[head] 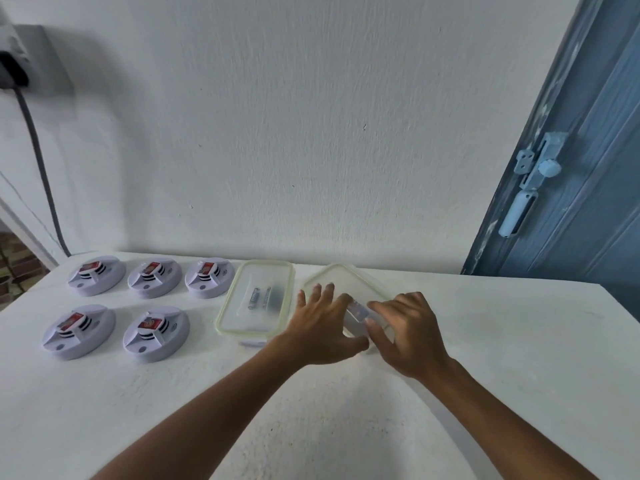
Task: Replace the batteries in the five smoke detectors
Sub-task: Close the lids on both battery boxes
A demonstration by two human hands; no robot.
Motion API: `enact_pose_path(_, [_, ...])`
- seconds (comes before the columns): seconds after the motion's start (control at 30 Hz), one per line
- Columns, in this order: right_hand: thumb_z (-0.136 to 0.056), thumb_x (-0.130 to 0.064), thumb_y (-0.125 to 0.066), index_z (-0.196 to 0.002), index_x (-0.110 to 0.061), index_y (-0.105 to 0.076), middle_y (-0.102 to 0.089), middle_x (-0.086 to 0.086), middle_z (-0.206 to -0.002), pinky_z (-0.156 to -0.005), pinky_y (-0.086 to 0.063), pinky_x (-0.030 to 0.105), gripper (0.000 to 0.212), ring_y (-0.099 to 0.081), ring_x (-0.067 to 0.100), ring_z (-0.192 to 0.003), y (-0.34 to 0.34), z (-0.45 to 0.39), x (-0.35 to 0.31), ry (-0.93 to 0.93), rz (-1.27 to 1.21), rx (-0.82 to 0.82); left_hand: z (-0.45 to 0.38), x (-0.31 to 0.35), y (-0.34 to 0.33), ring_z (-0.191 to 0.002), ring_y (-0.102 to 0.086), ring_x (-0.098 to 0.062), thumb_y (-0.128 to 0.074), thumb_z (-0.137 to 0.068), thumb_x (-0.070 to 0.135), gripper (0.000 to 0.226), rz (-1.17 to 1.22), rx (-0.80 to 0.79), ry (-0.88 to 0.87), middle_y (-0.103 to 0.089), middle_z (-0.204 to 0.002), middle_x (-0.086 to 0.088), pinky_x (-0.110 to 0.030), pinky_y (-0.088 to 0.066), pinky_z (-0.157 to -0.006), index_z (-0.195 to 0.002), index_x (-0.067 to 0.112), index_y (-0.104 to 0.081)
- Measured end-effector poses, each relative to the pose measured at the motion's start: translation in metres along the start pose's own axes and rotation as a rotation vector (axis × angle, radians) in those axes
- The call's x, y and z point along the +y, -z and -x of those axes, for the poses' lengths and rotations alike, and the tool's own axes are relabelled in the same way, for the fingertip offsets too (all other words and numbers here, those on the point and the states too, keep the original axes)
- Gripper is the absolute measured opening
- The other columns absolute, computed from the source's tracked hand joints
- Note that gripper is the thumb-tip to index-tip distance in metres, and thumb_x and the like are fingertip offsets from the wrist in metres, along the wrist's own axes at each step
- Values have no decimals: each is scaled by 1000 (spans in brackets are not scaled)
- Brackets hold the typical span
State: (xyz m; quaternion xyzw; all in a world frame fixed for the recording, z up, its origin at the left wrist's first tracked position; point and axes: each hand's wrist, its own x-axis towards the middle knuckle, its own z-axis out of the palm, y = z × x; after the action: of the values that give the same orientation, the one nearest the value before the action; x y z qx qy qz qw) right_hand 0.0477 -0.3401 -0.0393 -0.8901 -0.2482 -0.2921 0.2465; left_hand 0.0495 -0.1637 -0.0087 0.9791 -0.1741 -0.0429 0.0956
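Observation:
Five white round smoke detectors lie on the white table in two rows, three at the back (154, 277) and two in front (156, 332), each with a red-labelled battery showing on top. Right of them stands a clear lidded container (227, 320) with several batteries (260, 297) inside. A second clear container (332, 273) sits further right. My left hand (320, 323) lies spread over its near left part, thumb along its front edge. My right hand (407, 332) rests on its near right end with fingers pointing left. A blurred small object (358, 311) shows between my hands.
The white table (485, 358) runs against a white wall. A blue door with a bolt latch (540, 168) stands at the right. A dark cable (41, 168) hangs down the wall at the far left, behind the detectors.

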Motion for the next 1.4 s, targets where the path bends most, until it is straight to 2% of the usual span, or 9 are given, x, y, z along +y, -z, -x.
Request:
enact_pose_path(0.2, [-89,-40,-43,-103,-12,-74,-73,2,-91,-67,-46,18,44,-57,6,-79,3,-7,5,-112,-182,-70,-8,-1,-11,-142,-18,-39,-52,-62,88,105,-28,49,-4,-27,-150,-15,-53,-19,-115,-135,14,-34])
enact_pose_path(0.3, [-87,-44,-48,-110,-15,-71,-69,-1,-107,-81,-54,33,43,-58,11,-96,7,-13,11,-104,-174,-189,-7,-8,1,-147,-9,-31,-67,-68,72,100,22,-18,-113,-18,-158,-13,-47,-10,-119,-142,15,-32])
enact_pose_path(0.4, [-80,-60,-62,-132,-23,-56,-45,-9,-145,-114,-30,30,65,-31,4,-136,10,-13,13,-100,-151,-420,-6,-9,16,-149,-6,-21,-74,-71,58,97,62,-102,-197,-13,-161,-7,-38,-9,-119,-147,17,-30])
enact_pose_path(0.53, [-69,-67,-68,-147,-36,-27,-13,-19,-157,-115,-12,25,93,-3,-4,-140,14,-10,12,-128,-99,-590,-8,-10,22,-148,-9,-20,-79,-71,50,96,38,-135,-223,-15,-161,-6,-34,-18,-116,-146,16,-31])
enact_pose_path(0.97, [-72,-64,-69,-149,-23,-31,-23,-9,-156,-113,-7,23,95,-16,10,-146,7,-11,7,-43,57,-582,-8,-15,7,-148,-16,-22,-77,-71,52,94,-65,3,-259,-20,-160,-8,-35,-25,-115,-146,14,-34])
enact_pose_path(1.1, [-84,-63,-53,-137,-22,-50,-42,-9,-148,-108,-26,23,67,-35,9,-137,18,-24,13,-211,-125,-511,-7,-18,14,-148,-13,-19,-78,-75,42,87,-4,-49,-253,-20,-160,-5,-36,-23,-115,-147,18,-36])
enact_pose_path(1.2, [-95,-55,-37,-142,-20,-44,-30,-5,-155,-115,-15,28,60,-21,13,-145,12,-32,24,-246,-27,-511,-6,-25,21,-145,-17,-21,-75,-80,29,67,-88,-26,-279,-27,-158,-2,-40,-29,-111,-141,26,-47])
enact_pose_path(1.3, [-90,-70,-15,-144,-22,-42,-30,-2,-155,-118,-11,32,77,-23,15,-145,6,-29,29,-255,58,-512,-3,-31,27,-146,-16,-20,-68,-84,24,62,-153,-23,-229,-27,-157,-2,-44,-26,-112,-141,32,-45])
enact_pose_path(1.4, [-79,-78,1,-138,-22,-51,-45,2,-147,-111,-27,37,97,-40,22,-134,4,-23,27,-241,156,-453,-3,-32,30,-148,-12,-19,-59,-88,42,56,-86,-27,-165,-23,-159,-1,-44,-20,-116,-142,31,-45])
